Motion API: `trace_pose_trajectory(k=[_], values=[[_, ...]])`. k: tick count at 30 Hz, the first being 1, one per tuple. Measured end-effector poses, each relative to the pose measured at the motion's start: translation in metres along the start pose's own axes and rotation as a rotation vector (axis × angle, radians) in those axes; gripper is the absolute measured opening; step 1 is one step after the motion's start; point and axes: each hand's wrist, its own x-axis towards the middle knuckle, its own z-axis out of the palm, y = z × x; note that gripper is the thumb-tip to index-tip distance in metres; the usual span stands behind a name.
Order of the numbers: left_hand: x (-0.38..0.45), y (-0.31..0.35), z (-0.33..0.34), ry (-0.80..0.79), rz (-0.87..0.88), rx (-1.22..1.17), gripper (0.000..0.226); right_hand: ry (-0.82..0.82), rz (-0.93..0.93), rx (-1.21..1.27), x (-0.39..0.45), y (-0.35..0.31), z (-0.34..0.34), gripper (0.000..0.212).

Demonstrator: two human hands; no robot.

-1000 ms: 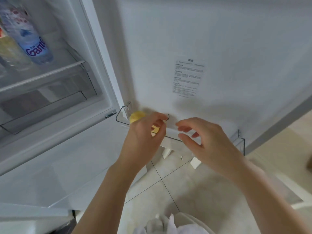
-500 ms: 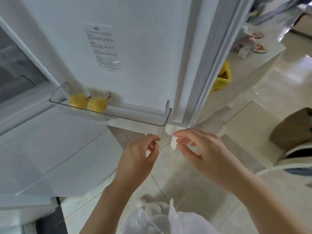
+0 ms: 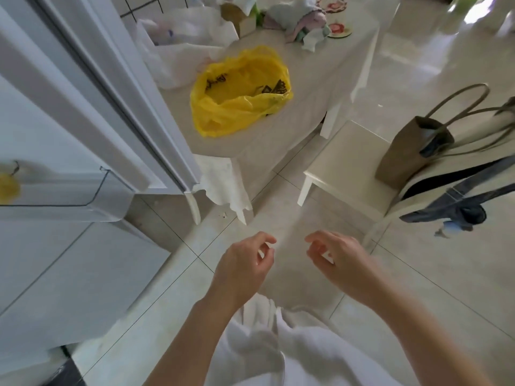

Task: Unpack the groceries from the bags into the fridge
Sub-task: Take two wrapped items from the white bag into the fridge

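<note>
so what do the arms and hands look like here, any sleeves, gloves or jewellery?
Both forearms are bare up to the frame edge, no sleeves showing. The left hand and right hand wear no gloves, and no rings, watch or bracelets show. Motion blur softens fine detail.

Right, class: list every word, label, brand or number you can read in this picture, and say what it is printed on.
Nothing can be read for certain.
Yellow plastic bag: black printed marks, too crumpled and blurred to read.
White plastic bag: faint bluish marks, too blurred to read.
No other text shows.
</note>
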Motion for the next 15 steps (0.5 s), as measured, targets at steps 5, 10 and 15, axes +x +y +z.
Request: trace_pose_trajectory(k=[5,10,15], values=[[0.03,0.008,0.015,-0.081,-0.051,0.0,0.018,-0.016,0.063,0.038,0.02,0.033,-0.005,0.025],[0.085,0.011,0.017,-0.129,-0.087,-0.008,0.021,-0.042,0.071,0.063,0.069,0.053,-0.022,0.025],[0.158,0.012,0.013,-0.154,-0.094,0.019,0.025,-0.043,0.048,0.061,0.145,0.067,-0.051,0.022]])
